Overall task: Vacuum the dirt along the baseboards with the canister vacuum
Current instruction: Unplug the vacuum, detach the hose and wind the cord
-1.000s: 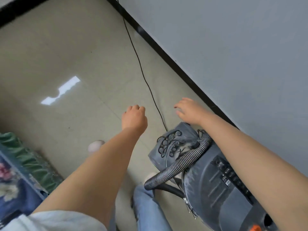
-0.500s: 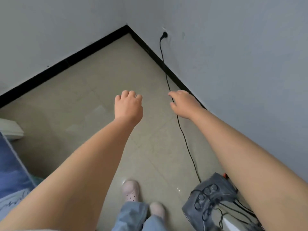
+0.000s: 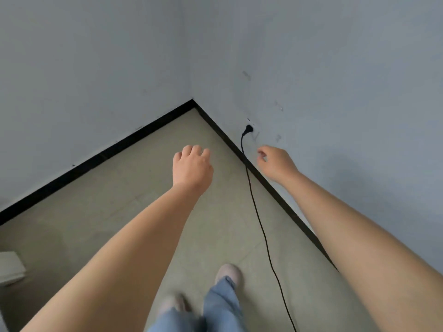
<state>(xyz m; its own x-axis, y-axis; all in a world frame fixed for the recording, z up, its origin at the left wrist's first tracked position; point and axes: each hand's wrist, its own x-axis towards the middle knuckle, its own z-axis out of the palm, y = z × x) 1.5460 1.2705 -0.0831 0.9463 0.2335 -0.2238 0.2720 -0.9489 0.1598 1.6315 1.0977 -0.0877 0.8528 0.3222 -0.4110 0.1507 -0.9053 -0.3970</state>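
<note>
right of centre, our right hand [image 3: 275,161] reaches with loosely curled, empty fingers toward the thin black power cord [image 3: 257,212], limp and light; our left hand [image 3: 191,167] curls empty. canister vacuum out of frame.

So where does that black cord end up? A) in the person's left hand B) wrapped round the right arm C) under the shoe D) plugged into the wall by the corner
D: the black cord runs along the floor, climbs past the baseboard and ends in a plug on the wall, while the left hand and the right hand both hold nothing.
</note>
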